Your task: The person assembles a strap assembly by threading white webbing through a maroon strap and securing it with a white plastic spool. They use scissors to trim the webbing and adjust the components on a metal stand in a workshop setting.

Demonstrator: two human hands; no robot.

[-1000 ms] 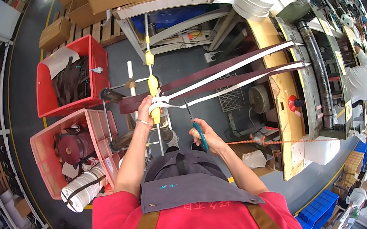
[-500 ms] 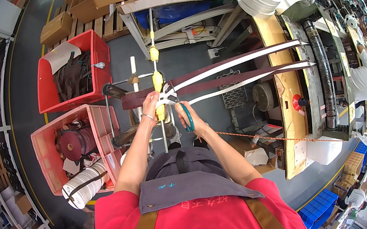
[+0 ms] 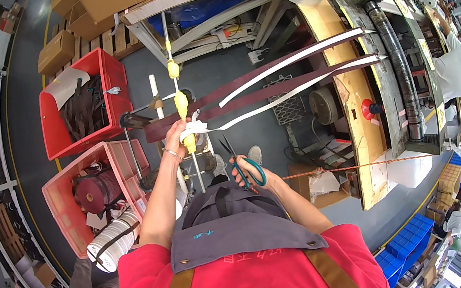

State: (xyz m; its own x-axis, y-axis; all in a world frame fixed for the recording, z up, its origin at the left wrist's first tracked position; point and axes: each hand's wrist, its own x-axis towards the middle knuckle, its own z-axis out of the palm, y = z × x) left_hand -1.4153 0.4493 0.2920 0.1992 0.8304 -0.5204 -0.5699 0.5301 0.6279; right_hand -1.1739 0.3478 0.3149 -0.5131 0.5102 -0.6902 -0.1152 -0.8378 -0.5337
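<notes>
And back come the teal-handled metal scissors, my right hand closed round them, and the upper flat white strip now ends loose: cut, I'd judge. My left hand keeps its grip clamped on the bunched white strip ends by the yellow-sleeved metal rod; blue lettering marks the grey cloth apron.

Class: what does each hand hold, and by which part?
Right hand: scissors, by the handles. Left hand: white tape, by its bunched part; whether maroon tape too, unclear.
</notes>
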